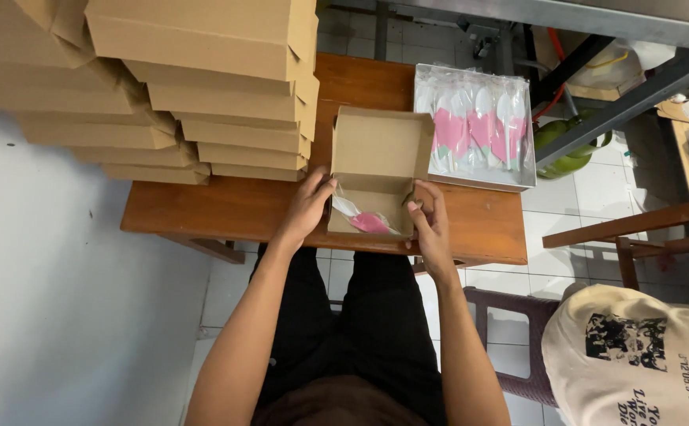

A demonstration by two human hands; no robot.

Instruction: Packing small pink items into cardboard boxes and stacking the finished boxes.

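Seen from the head camera, an open cardboard box sits at the near edge of a wooden table, its lid raised and tilted away from the person. A wrapped pink-and-white packet lies inside, its long axis running left to right. The left hand grips the box's left wall; the right hand pinches its right flap. Stacked boxes crowd the table's left, their tops cut off. A tray of packets lies just right.
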